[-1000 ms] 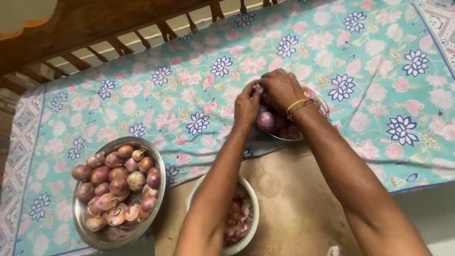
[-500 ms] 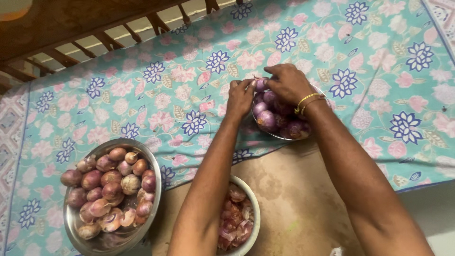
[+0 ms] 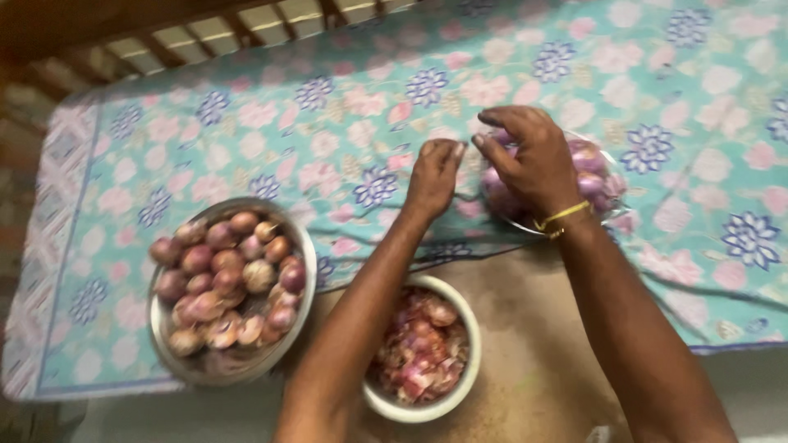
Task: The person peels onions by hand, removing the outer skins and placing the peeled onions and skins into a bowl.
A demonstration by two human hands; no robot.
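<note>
My right hand [image 3: 529, 160] curls over a small metal bowl [image 3: 617, 207] of peeled purple onions [image 3: 591, 160], and its fingertips seem to grip one small purple onion [image 3: 499, 136] at the bowl's left side. My left hand [image 3: 435, 172] hovers just left of it over the floral cloth, its fingers bunched together. Blur hides whether anything is pinched in them. A narrow gap separates the two hands.
A steel bowl [image 3: 300, 238] of unpeeled reddish onions [image 3: 222, 279] sits on the teal floral cloth [image 3: 287, 139] at the left. A white bowl [image 3: 472, 361] of onion skins [image 3: 419, 349] stands on the brown floor [image 3: 525, 328] between my forearms. A wooden railing [image 3: 246, 25] runs along the top.
The view has shifted, so everything sits further right. My hands, which worked one small onion together, have drawn slightly apart, and my right hand now covers more of the peeled-onion bowl.
</note>
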